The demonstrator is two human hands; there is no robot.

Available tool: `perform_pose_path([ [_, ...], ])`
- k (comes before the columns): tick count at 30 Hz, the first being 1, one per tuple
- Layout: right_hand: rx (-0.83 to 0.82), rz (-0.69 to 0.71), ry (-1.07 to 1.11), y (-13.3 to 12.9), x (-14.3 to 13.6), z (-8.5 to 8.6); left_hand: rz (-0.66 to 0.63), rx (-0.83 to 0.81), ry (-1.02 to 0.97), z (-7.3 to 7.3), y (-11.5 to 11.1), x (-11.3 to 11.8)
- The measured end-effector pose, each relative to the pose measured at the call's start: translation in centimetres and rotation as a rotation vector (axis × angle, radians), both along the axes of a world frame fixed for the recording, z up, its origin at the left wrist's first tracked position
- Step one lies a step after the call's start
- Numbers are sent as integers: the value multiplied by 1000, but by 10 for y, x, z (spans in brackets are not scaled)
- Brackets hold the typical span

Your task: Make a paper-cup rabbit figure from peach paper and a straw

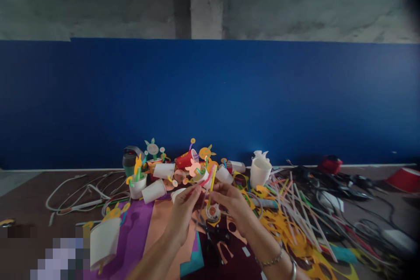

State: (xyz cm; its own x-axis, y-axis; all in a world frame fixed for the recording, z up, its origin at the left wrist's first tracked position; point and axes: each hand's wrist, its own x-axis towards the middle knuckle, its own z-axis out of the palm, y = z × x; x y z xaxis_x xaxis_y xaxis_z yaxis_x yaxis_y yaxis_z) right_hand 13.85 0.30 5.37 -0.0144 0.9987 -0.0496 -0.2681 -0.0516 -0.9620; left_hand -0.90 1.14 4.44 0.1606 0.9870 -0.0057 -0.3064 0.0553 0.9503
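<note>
My left hand is closed, thumb against fingers, on a pinkish-red straw that slants up to the right. Beside it, my right hand pinches a yellow straw, held nearly upright. The two straws come close together near their tops; whether they touch I cannot tell. Just below the hands lie a roll of clear tape and black-handled scissors. Behind the hands, a pink paper animal shape stands among paper cups.
White paper cups and a red cup crowd the back. A tall white cup stands right of them. Loose straws, yellow paper scraps and black cables cover the right. Purple paper lies left; a blue partition rises behind.
</note>
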Motion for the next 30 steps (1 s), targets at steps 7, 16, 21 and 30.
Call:
perform_pose_path([
  [7,144,-72,-164,2,-1,-3,-16,19,199,8,7,-13],
  [16,330,61,-397,-4,-5,-9,-45,25,124,8,7,-9],
  [21,280,115,-473,-3,5,-6,-72,-11,87,5,10,-14],
  [30,170,143,-306,5,27,-2,-340,21,191,8,10,-20],
])
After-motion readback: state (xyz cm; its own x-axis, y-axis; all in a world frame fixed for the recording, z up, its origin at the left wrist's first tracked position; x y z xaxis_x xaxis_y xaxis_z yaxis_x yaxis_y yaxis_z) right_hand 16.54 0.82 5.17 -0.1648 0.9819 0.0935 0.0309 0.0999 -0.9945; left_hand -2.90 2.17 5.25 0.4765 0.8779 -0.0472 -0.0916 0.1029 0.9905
